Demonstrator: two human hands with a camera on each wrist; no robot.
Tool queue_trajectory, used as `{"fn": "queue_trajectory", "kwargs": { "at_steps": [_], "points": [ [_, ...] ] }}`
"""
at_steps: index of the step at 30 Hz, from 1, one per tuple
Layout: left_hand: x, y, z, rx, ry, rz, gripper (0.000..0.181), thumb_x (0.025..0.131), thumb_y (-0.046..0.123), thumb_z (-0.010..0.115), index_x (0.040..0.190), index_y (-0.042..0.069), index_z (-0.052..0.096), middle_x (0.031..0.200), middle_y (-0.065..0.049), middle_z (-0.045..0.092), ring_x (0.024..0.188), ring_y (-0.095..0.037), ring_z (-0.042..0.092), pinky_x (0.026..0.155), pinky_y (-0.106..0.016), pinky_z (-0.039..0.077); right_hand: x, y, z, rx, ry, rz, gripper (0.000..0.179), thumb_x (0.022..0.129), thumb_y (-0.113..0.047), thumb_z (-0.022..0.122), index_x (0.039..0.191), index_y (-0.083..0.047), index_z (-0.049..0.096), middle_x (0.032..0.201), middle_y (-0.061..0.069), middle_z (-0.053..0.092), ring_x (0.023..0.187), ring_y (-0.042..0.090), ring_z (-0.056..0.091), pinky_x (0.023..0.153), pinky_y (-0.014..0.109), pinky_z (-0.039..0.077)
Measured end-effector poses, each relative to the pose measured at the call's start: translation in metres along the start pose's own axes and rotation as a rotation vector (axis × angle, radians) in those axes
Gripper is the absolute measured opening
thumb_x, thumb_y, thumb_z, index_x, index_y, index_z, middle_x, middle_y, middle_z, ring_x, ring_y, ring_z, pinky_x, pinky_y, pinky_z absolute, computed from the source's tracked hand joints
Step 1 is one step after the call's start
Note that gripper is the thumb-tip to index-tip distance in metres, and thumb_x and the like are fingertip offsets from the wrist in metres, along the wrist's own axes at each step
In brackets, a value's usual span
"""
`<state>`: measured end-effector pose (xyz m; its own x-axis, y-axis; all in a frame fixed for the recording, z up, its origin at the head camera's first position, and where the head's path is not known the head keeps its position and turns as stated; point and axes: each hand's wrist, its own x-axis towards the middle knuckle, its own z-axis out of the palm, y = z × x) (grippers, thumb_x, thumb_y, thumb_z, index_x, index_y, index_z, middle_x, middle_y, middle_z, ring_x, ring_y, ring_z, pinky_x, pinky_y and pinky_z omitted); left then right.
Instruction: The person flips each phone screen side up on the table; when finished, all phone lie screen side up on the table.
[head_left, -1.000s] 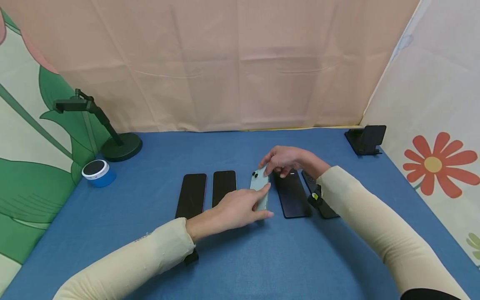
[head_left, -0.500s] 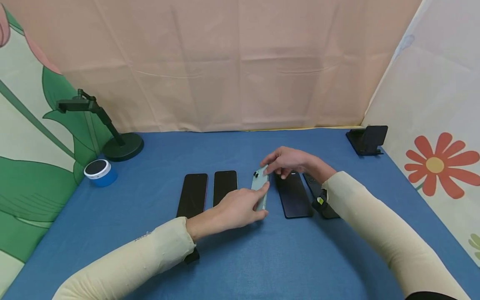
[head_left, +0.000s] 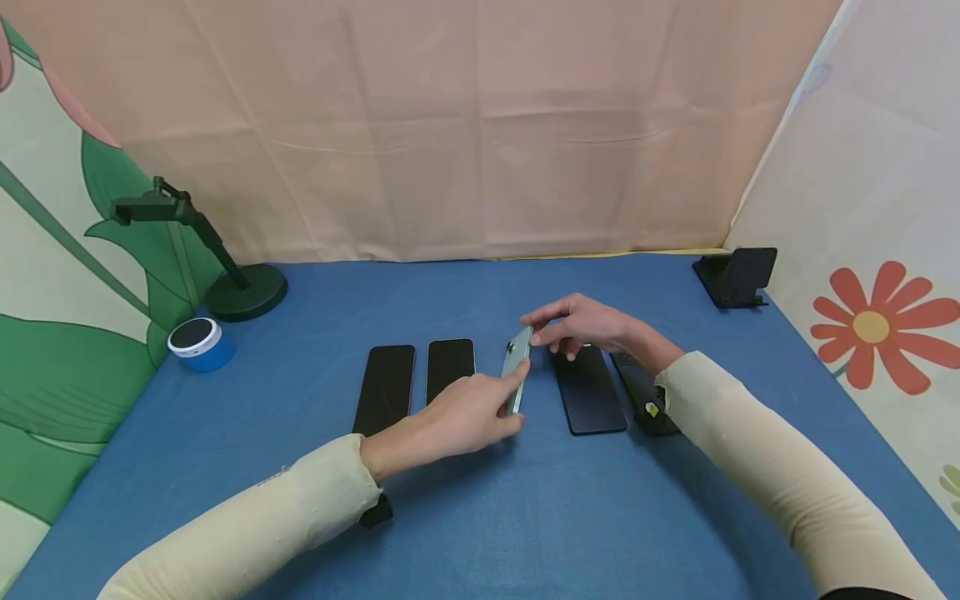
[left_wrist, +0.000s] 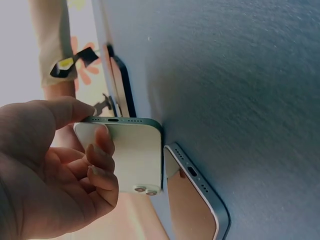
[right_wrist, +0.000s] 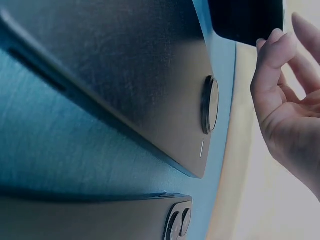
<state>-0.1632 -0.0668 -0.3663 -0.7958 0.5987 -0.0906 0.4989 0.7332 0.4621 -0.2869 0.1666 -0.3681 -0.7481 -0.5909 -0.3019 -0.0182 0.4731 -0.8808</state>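
Observation:
A mint-green smartphone [head_left: 514, 357] is tipped up on its long edge over the blue table, its back with two camera lenses facing left. My left hand [head_left: 461, 412] grips its near end; in the left wrist view the thumb is on the port edge and curled fingers [left_wrist: 102, 142] lie against the back. At the far end, my right hand [head_left: 588, 325] pinches the top corner between thumb and forefinger. The right wrist view shows its dark screen side [right_wrist: 245, 20] by those fingertips. Left of it lie two phones, one black-screened [head_left: 384, 387] and a smaller one [head_left: 448, 365].
To the right lie a dark phone [head_left: 588, 392] and another dark phone [head_left: 637, 383], partly hidden by the right wrist. A black stand [head_left: 738, 279] is at the back right. A green-black lamp-like stand [head_left: 247, 292] and a blue-white round container [head_left: 201, 346] are at the left.
The green phone has turned more onto its edge, its back now looking narrower, and its near end has shifted slightly left with the left hand. The other phones stay put.

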Motion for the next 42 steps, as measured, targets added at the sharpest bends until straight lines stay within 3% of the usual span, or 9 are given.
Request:
{"fn": "queue_trajectory", "kwargs": {
  "at_steps": [8, 12, 16, 24, 26, 31, 34, 38, 42],
  "points": [
    [-0.005, 0.001, -0.003, 0.074, 0.027, 0.004, 0.07, 0.094, 0.016, 0.061, 0.157, 0.005, 0.032, 0.056, 0.007, 0.045, 0.041, -0.008, 0.04, 0.042, -0.023, 0.033, 0.0, -0.001, 0.002, 0.024, -0.003, -0.005, 0.056, 0.093, -0.029, 0.072, 0.144, -0.013, 0.056, 0.131, 0.007, 0.063, 0.082, 0.027, 0.06, 0.06, 0.034, 0.052],
    [-0.007, 0.0, -0.004, 0.118, 0.053, -0.007, 0.068, 0.094, 0.014, 0.06, 0.156, 0.003, 0.033, 0.054, 0.006, 0.042, 0.04, -0.009, 0.036, 0.041, -0.023, 0.03, 0.0, -0.002, 0.003, 0.038, -0.009, -0.007, 0.056, 0.094, -0.029, 0.071, 0.146, -0.014, 0.055, 0.124, 0.016, 0.062, 0.083, 0.029, 0.06, 0.059, 0.033, 0.052],
    [-0.01, -0.006, -0.006, 0.064, 0.071, -0.052, 0.067, 0.096, 0.012, 0.058, 0.157, 0.004, 0.032, 0.055, 0.003, 0.046, 0.04, -0.011, 0.037, 0.041, -0.025, 0.033, -0.001, -0.002, 0.003, 0.035, -0.001, -0.001, 0.058, 0.095, -0.031, 0.07, 0.148, -0.018, 0.052, 0.129, 0.018, 0.057, 0.086, 0.029, 0.061, 0.06, 0.034, 0.053],
    [-0.014, -0.028, -0.009, -0.245, 0.101, -0.15, 0.064, 0.102, 0.015, 0.052, 0.16, 0.014, 0.025, 0.062, 0.002, 0.048, 0.042, -0.012, 0.037, 0.047, -0.026, 0.034, -0.004, 0.0, -0.001, 0.035, 0.015, 0.044, 0.064, 0.098, -0.034, 0.065, 0.155, -0.017, 0.041, 0.149, 0.017, 0.046, 0.086, 0.021, 0.067, 0.061, 0.034, 0.055],
    [-0.014, -0.034, -0.009, -0.369, 0.106, -0.185, 0.064, 0.102, 0.017, 0.051, 0.16, 0.017, 0.025, 0.065, 0.001, 0.047, 0.046, -0.013, 0.034, 0.049, -0.027, 0.032, -0.005, 0.0, -0.001, 0.052, 0.015, 0.075, 0.065, 0.098, -0.033, 0.065, 0.155, -0.017, 0.039, 0.147, 0.017, 0.048, 0.084, 0.019, 0.067, 0.062, 0.034, 0.056],
    [-0.011, -0.045, -0.005, -0.724, 0.086, -0.278, 0.065, 0.103, 0.015, 0.051, 0.161, 0.02, 0.022, 0.076, -0.003, 0.052, 0.069, -0.017, 0.051, 0.063, -0.028, 0.04, -0.006, 0.001, 0.003, 0.087, -0.013, 0.142, 0.068, 0.099, -0.031, 0.065, 0.157, -0.016, 0.033, 0.139, 0.019, 0.053, 0.082, 0.018, 0.067, 0.062, 0.033, 0.056],
    [-0.008, -0.047, -0.003, -0.872, 0.083, -0.312, 0.066, 0.102, 0.013, 0.05, 0.161, 0.019, 0.021, 0.082, -0.004, 0.054, 0.078, -0.019, 0.054, 0.07, -0.028, 0.041, -0.006, 0.002, 0.006, 0.103, -0.018, 0.157, 0.068, 0.1, -0.029, 0.063, 0.158, -0.016, 0.031, 0.137, 0.02, 0.055, 0.083, 0.018, 0.067, 0.062, 0.032, 0.056],
    [-0.006, -0.046, 0.001, -0.989, 0.091, -0.338, 0.065, 0.103, 0.013, 0.049, 0.161, 0.022, 0.021, 0.089, -0.005, 0.054, 0.077, -0.019, 0.05, 0.068, -0.028, 0.039, -0.006, 0.002, 0.008, 0.117, -0.024, 0.181, 0.067, 0.102, -0.024, 0.06, 0.159, -0.016, 0.027, 0.138, 0.019, 0.057, 0.083, 0.017, 0.068, 0.062, 0.033, 0.056],
    [-0.004, -0.044, 0.005, -1.027, 0.108, -0.357, 0.065, 0.103, 0.014, 0.05, 0.161, 0.024, 0.022, 0.091, -0.005, 0.054, 0.079, -0.019, 0.051, 0.069, -0.028, 0.039, -0.007, 0.0, 0.01, 0.135, -0.025, 0.2, 0.065, 0.103, -0.024, 0.057, 0.16, -0.017, 0.025, 0.141, 0.019, 0.056, 0.085, 0.017, 0.069, 0.064, 0.033, 0.057]
  ]
}}
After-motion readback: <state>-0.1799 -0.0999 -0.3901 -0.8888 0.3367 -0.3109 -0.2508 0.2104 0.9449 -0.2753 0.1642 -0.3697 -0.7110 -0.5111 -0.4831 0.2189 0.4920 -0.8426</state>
